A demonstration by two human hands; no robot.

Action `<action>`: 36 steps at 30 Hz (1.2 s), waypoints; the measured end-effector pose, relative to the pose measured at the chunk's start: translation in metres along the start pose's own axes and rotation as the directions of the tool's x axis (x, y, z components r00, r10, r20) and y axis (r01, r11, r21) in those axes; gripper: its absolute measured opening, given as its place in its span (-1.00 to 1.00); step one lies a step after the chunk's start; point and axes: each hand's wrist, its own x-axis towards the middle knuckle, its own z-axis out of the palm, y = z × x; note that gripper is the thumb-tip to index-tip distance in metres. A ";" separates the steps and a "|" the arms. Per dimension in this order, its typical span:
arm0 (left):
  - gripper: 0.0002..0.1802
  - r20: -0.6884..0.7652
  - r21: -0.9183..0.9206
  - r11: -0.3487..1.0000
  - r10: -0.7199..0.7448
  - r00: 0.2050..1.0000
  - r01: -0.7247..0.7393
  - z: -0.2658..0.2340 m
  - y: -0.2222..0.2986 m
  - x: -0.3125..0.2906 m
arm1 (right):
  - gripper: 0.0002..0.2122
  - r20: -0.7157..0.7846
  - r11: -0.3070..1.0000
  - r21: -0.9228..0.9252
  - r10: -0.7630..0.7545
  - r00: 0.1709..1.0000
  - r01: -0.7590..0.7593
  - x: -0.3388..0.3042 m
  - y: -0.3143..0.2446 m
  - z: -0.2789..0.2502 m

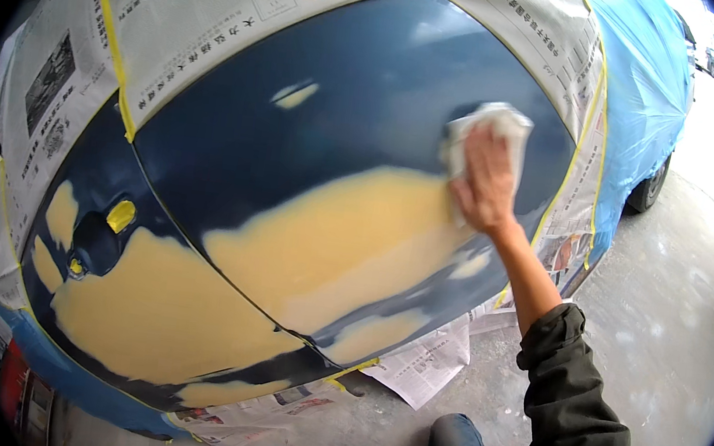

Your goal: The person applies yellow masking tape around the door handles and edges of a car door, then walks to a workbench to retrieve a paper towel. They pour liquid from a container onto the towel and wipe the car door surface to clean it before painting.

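We note the right hand (486, 183), fingers spread flat, pressing a white cloth (484, 125) against the blue car panel (343, 116); forearm extended upward.

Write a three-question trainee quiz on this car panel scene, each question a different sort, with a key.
1. True or false: the right hand presses a white cloth flat against the dark blue car panel.
2. Multiple choice: what masks the area around the panel? A) newspaper edged with yellow tape B) cardboard C) nothing
3. Fill in: the large patches of filler on the panel are pale ____.

Key: 1 true; 2 A; 3 yellow. The left hand is out of view. A blue plastic sheet covers the rest of the car, which stands on a concrete floor.
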 end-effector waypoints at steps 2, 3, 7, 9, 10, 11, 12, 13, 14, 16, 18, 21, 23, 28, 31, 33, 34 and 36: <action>-0.70 0.248 0.205 0.973 -0.158 0.956 0.107 -0.003 -0.024 0.019 | -0.37 -0.137 0.953 0.035 0.303 0.943 -0.301 -0.025 0.032 0.011; -0.71 0.353 0.315 0.938 -0.256 0.900 0.143 -0.005 -0.036 0.022 | -0.39 -0.213 0.889 0.074 0.457 0.864 -0.452 -0.033 0.035 0.017; -0.71 -0.182 -0.114 0.983 0.123 0.976 -0.145 0.010 -0.032 -0.020 | -0.43 -0.253 0.827 0.061 0.555 0.792 -0.559 -0.023 -0.024 0.030; -0.70 -0.223 -0.133 0.983 0.097 0.970 -0.129 0.031 -0.084 -0.024 | -0.39 -0.125 0.858 0.157 0.509 0.852 -0.490 -0.020 -0.129 0.049; -0.70 -0.192 -0.154 0.980 0.098 0.977 -0.129 0.035 -0.077 -0.025 | -0.35 -0.075 0.900 0.150 0.422 0.903 -0.409 -0.019 -0.165 0.049; -0.70 -0.165 -0.160 0.980 0.093 0.982 -0.120 0.034 -0.075 -0.026 | -0.34 -0.030 0.931 0.190 0.321 0.946 -0.310 -0.022 -0.206 0.052; -0.71 -0.136 -0.172 0.978 0.099 0.986 -0.122 0.029 -0.060 -0.022 | -0.35 0.013 0.962 0.166 0.217 0.976 -0.216 -0.032 -0.240 0.062; -0.71 -0.152 -0.161 0.977 0.117 0.981 -0.141 0.020 -0.044 -0.020 | -0.39 0.079 0.955 0.269 0.110 0.991 -0.128 -0.040 -0.275 0.063; -0.71 -0.160 -0.152 0.973 0.149 0.976 -0.173 0.010 -0.024 -0.019 | -0.39 0.085 0.941 0.337 0.004 0.996 -0.032 -0.043 -0.296 0.062; -0.70 -0.173 -0.133 0.968 0.190 0.966 -0.214 0.000 -0.011 -0.020 | -0.44 0.162 0.854 0.515 -0.181 0.970 0.073 -0.058 -0.325 0.061; -0.69 -0.168 -0.129 0.956 0.239 0.956 -0.262 -0.002 -0.006 -0.014 | -0.50 0.198 0.784 0.584 -0.391 0.899 0.212 -0.104 -0.327 0.084; -0.67 0.080 -0.107 0.979 0.182 0.980 -0.173 -0.032 0.018 -0.011 | -0.51 0.098 0.733 0.460 -0.603 0.792 0.501 -0.138 -0.265 0.097; -0.66 0.092 -0.110 0.982 0.163 0.982 -0.153 -0.047 0.015 -0.018 | -0.58 0.052 0.864 0.394 -0.363 0.930 0.315 -0.103 -0.216 0.064; -0.64 0.074 -0.063 0.979 0.196 0.978 -0.192 -0.054 0.027 -0.019 | -0.39 -0.046 0.981 0.094 0.173 0.984 -0.168 -0.089 -0.037 0.027; -0.64 0.108 -0.063 0.980 0.195 0.975 -0.189 -0.057 0.027 -0.014 | -0.38 -0.164 0.838 0.113 0.545 0.822 -0.533 -0.102 0.023 0.023; -0.65 0.116 -0.053 0.978 0.207 0.971 -0.202 -0.050 0.027 -0.011 | -0.43 -0.283 0.684 0.238 0.728 0.624 -0.690 -0.108 0.040 0.026; -0.65 0.101 -0.025 0.974 0.225 0.969 -0.223 -0.046 0.023 -0.012 | -0.43 -0.311 0.584 0.300 0.807 0.501 -0.754 -0.108 0.035 0.034; -0.66 0.072 0.032 0.969 0.243 0.967 -0.246 -0.039 0.011 -0.015 | -0.42 -0.276 0.431 0.385 0.898 0.343 -0.816 -0.102 -0.011 0.053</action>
